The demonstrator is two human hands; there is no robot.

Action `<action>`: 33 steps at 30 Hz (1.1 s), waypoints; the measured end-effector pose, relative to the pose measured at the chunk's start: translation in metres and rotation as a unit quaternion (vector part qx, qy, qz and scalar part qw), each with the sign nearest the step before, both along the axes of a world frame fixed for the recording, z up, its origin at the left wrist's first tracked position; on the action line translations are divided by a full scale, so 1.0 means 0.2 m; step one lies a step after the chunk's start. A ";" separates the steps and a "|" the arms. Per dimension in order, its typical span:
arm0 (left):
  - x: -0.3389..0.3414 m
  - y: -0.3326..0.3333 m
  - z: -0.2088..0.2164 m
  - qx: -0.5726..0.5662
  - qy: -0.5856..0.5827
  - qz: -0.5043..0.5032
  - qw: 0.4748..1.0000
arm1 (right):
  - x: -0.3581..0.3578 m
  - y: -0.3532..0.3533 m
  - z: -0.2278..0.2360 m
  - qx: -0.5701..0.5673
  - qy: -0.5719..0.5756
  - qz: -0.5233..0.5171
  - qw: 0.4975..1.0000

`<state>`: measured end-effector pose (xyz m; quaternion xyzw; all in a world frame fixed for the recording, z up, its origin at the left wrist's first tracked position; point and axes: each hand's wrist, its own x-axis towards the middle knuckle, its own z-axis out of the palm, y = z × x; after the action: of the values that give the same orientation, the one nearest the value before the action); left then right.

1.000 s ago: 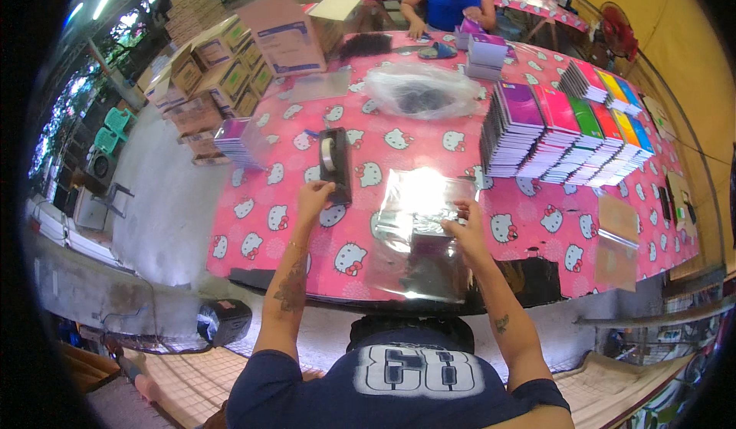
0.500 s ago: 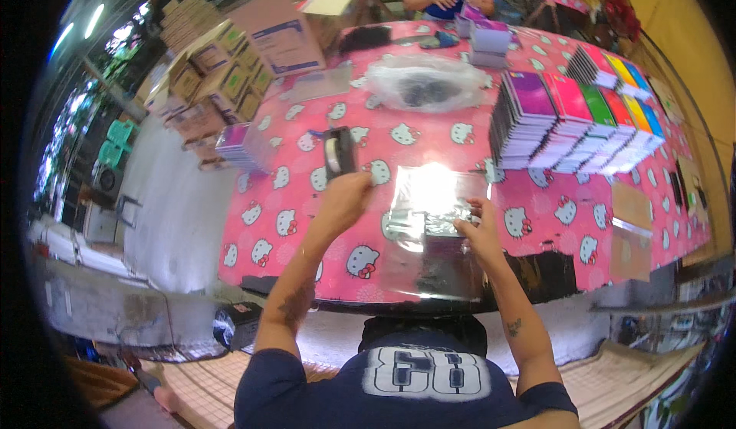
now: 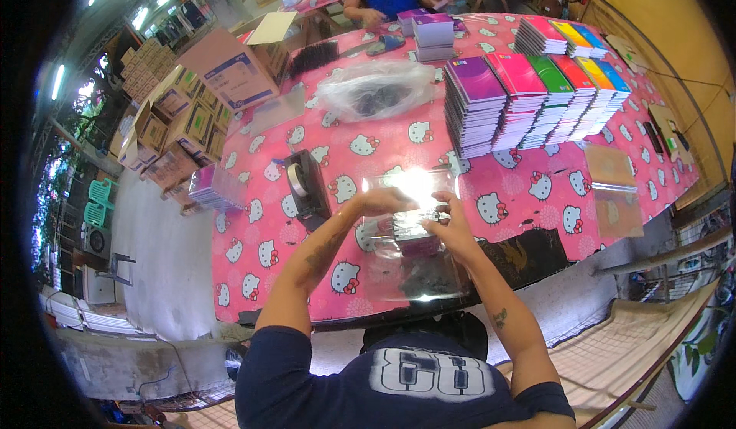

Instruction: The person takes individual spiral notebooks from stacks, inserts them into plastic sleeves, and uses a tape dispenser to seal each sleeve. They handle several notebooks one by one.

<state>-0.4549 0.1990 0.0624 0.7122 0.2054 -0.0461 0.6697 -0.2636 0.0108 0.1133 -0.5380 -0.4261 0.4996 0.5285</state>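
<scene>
A small pack [image 3: 412, 228] lies in a clear plastic wrap [image 3: 418, 279] near the table's front edge, with strong glare over it. My left hand [image 3: 387, 200] reaches across the far left side of the pack, fingers closed together. What its fingertips hold, if anything, is lost in the glare. On the right side, my right hand [image 3: 452, 226] grips the plastic at the pack with bent fingers. A black tape dispenser [image 3: 307, 187] with a roll of tape stands left of my left hand, apart from it.
Stacks of coloured spiral notebooks [image 3: 529, 107] stand at the right back. Beyond the wrap lies a bulky clear plastic bag [image 3: 376, 90]. Cartons [image 3: 230, 69] and a small notebook stack [image 3: 215, 187] line the left side. Across the table sits a person in blue [image 3: 391, 0].
My left hand has moved from beside the tape dispenser rightward to the wrapped pack. My right hand stays at the pack. The view has shifted, and the dispenser now appears farther left.
</scene>
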 end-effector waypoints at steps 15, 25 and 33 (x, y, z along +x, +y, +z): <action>0.11 -0.85 0.60 0.362 0.051 0.351 0.862 | -0.15 -0.30 -0.29 -0.107 0.612 0.125 0.774; -0.02 -0.96 0.38 0.382 -0.045 0.412 0.826 | 0.21 -0.13 -0.18 0.074 -0.091 0.135 0.984; -0.69 -0.56 0.22 0.403 0.004 0.680 0.612 | 0.07 -0.17 0.48 0.333 -0.353 -0.009 0.874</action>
<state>-0.5930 0.0865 0.1068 0.5657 0.6315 0.5075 0.1539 -0.2493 -0.0234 0.2089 -0.4751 -0.7204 0.1002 0.4953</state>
